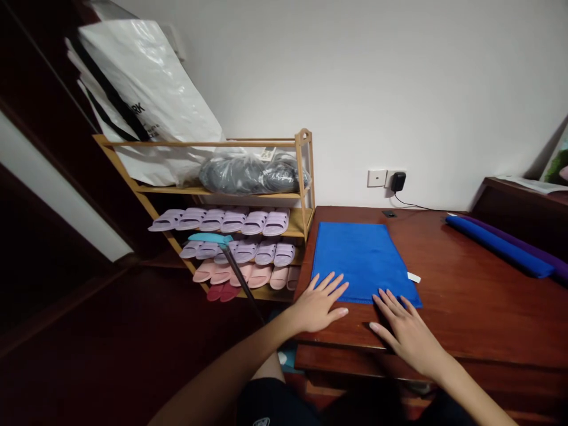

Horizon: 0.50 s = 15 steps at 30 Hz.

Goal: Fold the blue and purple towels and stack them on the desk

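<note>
Both hands down on the table (pixel 470 307), and here we go: the left hand (pixel 318 303) lies flat, fingers fanned wide, fingertips on the near left corner of a blue cloth (pixel 357 257), thumb out on the bare wood. Over on the other side, the right hand (pixel 408 331) matches it, palm down, fingers a little closer together, their tips at the cloth's near right corner, thumb pointing in toward the left hand. Nothing is gripped by either one; it's all flat pressing contact along that near edge!

The cloth itself spreads out smooth just ahead of both hands, a white tag (pixel 413 277) poking from its right side, beyond the right fingertips. Farther off to the right of the right hand, a blue bundle (pixel 497 244) lies long and narrow, with a purple bundle (pixel 528 248) alongside. Straight ahead past the cloth, a black charger (pixel 398 181) sits in the wall, its cord trailing right

Look left of the left hand: a wooden rack (pixel 304 171) carries rows of purple slippers (pixel 276 222), pink slippers (pixel 260 276) below, and a big white bag (pixel 142 65) leaning up top
</note>
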### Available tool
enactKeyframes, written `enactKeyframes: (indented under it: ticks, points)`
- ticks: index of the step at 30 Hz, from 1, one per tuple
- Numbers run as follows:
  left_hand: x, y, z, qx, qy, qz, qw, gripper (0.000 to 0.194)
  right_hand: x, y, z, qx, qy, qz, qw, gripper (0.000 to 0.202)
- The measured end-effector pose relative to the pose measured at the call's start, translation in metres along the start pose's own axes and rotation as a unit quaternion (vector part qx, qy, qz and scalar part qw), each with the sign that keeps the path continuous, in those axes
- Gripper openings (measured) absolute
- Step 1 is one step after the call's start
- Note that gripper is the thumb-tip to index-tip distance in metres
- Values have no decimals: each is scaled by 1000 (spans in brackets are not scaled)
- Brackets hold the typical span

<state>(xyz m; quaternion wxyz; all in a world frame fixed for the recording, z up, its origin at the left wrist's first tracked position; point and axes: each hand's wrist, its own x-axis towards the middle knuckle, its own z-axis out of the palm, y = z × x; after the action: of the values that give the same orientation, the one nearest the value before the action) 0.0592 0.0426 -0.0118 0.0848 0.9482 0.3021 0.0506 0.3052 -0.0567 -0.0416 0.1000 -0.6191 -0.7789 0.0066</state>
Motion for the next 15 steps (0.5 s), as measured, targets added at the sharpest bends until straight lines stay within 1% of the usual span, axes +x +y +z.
enactKeyframes:
  ticks: [4,7,9,11,13,15]
  points:
    - [32,-33,-3,13,-21,-20,999,60,44,11,-2,9,-51,9,999,79]
    - [50,-51,-6,17,-31,-30,999,61,72,20,-1,15,-77,25,997,82]
    - [58,-57,-8,18,-34,-37,999,61,87,26,-3,23,-85,30,996,82]
    - [62,-57,-10,19,-36,-40,998,62,98,32,-6,27,-83,32,996,80]
    - [61,-55,-9,19,-24,-39,999,63,105,38,-7,25,-73,42,996,78]
    - [59,-53,-7,16,-6,-46,999,65,109,45,-6,21,-63,66,996,77]
